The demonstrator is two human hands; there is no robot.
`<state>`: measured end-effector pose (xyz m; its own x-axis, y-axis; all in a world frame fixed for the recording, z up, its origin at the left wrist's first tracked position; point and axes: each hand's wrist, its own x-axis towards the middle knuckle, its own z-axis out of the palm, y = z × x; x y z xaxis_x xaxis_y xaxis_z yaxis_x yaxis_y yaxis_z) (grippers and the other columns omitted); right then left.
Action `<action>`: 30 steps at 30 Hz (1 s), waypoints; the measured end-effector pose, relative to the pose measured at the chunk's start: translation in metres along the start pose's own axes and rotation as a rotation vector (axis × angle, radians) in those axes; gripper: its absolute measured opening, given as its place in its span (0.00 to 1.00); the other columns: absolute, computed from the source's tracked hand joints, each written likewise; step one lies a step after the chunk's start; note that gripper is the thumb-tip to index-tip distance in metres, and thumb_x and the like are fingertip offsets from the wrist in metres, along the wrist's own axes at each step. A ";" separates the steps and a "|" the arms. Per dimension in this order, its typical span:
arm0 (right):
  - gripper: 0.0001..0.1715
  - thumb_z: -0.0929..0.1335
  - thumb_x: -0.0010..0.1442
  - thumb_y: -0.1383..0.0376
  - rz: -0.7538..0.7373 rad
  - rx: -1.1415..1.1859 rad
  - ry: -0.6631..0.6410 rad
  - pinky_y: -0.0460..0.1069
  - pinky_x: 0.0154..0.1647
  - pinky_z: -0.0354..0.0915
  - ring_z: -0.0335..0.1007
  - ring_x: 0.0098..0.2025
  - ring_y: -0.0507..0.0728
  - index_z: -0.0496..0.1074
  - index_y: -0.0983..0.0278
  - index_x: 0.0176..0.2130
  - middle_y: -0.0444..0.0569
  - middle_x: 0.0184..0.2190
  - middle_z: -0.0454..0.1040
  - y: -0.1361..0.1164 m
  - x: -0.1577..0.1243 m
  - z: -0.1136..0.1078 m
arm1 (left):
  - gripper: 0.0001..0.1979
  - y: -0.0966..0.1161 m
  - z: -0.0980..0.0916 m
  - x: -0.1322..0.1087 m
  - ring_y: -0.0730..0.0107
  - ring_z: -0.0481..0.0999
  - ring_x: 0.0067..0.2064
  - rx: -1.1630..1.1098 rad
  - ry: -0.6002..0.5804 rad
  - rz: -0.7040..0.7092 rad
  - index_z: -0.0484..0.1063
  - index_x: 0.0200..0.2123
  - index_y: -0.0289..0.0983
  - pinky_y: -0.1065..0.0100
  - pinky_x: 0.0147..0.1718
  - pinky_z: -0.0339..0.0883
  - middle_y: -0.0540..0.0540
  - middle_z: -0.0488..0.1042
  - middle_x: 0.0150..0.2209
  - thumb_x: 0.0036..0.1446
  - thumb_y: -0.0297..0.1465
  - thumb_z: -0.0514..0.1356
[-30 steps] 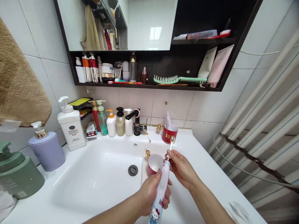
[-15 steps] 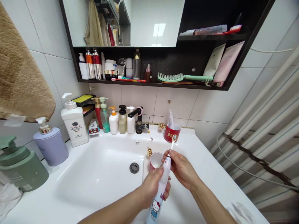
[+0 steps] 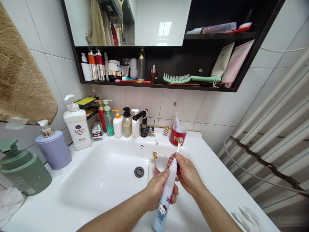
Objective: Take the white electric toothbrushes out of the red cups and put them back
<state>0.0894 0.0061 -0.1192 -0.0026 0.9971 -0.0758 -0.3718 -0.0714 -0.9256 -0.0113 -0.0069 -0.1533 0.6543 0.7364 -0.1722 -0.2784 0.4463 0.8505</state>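
An electric toothbrush (image 3: 166, 196) with a cartoon cat on its pale pink-and-blue handle is held over the right side of the sink. My left hand (image 3: 158, 190) is wrapped around the handle, thumb lying near its button. At the top of the handle, my right hand (image 3: 187, 170) pinches the base of the white brush head (image 3: 179, 143). The bristles point up, in front of a red cup (image 3: 178, 136) that holds another slim pale pink handle (image 3: 176, 121). Just behind my left hand stands a second red cup (image 3: 161, 163) with a white inside, partly covered by my hands.
The white sink (image 3: 96, 180) has a dark drain (image 3: 139, 172) and a black faucet (image 3: 144, 124). Several pump bottles (image 3: 118, 125) line its back left edge. A dark cabinet (image 3: 156, 86) hangs above, with a green hairbrush (image 3: 193, 78). White pipes (image 3: 272, 138) run along the right.
The toothbrush has shifted very slightly, and a little more of its handle bottom shows. Both hands keep the same hold, and the camera view has moved a little.
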 end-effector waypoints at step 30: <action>0.15 0.65 0.40 0.58 -0.054 -0.250 -0.105 0.44 0.18 0.56 0.59 0.18 0.49 0.64 0.64 0.29 0.41 0.18 0.65 0.005 -0.002 0.003 | 0.16 0.006 -0.003 0.005 0.81 0.57 0.15 0.351 0.163 0.263 0.56 0.34 0.34 0.75 0.16 0.52 0.54 0.58 0.17 0.44 0.40 0.48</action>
<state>0.0845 0.0044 -0.1220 -0.0903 0.9959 0.0025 -0.1334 -0.0096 -0.9910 -0.0115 0.0012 -0.1510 0.4668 0.8842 0.0199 -0.1474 0.0556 0.9875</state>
